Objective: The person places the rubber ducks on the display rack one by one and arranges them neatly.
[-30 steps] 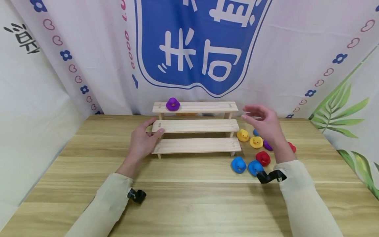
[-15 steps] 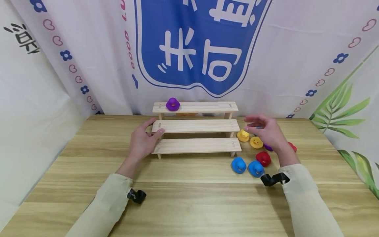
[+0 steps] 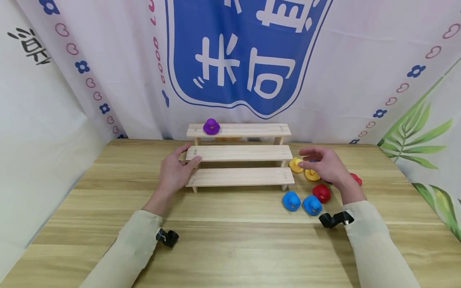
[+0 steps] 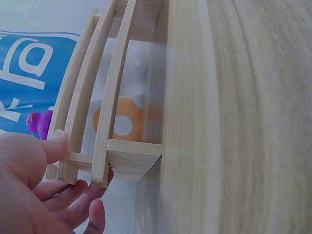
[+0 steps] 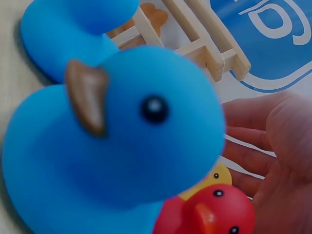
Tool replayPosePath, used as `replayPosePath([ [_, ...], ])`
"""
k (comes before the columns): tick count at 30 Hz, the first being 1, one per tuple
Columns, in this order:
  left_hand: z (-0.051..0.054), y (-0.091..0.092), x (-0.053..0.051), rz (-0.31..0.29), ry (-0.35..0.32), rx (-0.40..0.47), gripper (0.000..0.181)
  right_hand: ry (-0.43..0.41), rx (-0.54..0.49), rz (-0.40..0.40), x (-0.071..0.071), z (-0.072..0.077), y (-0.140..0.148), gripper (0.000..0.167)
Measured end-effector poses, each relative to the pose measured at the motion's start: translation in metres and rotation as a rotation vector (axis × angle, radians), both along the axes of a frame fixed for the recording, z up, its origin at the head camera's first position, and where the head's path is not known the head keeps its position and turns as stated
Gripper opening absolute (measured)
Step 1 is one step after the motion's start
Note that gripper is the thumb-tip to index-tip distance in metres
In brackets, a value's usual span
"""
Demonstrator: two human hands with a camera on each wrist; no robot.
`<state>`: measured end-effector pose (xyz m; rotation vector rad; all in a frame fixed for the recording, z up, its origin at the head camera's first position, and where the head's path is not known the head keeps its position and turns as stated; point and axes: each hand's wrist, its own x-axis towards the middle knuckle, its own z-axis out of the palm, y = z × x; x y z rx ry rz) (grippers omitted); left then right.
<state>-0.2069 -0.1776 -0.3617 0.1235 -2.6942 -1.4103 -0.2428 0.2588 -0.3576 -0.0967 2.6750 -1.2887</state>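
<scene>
My left hand [image 3: 175, 170] grips the left end of a three-tier wooden shelf [image 3: 239, 153]. In the left wrist view its thumb lies on the middle tier, with fingers at the shelf's end. A purple rubber duck [image 3: 211, 127] sits on the top tier, left of centre. To the right of the shelf, my right hand [image 3: 325, 164] hovers over the loose ducks, fingers loosely bent and nothing visible in them. Its fingertips are nearest a yellow rubber duck [image 3: 295, 165]; whether they touch cannot be told. A second yellow duck [image 3: 311, 175] is partly covered by the hand.
Two blue ducks [image 3: 291, 201] and a red duck [image 3: 321, 193] lie on the wooden table [image 3: 230, 248] nearer me. Another red duck [image 3: 356, 179] shows beyond my right wrist. A printed curtain [image 3: 144, 80] hangs right behind the shelf.
My right hand has come down from beside the top tier to the yellow ducks, covering more of the ducks behind them. The left hand keeps its hold on the shelf.
</scene>
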Motion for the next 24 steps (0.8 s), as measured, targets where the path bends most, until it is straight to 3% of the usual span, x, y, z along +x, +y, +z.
replayPosePath([
  [9,0.0013,0.0017,-0.0015,-0.012,-0.023,0.019,0.068,-0.013,0.064,0.022,0.0007,-0.0034,0.0015,0.056],
  [24,-0.0011,-0.0021,-0.0002,0.011,0.032,-0.044,0.065,0.022,0.172,0.060,-0.0029,-0.0101,-0.0043,0.053],
])
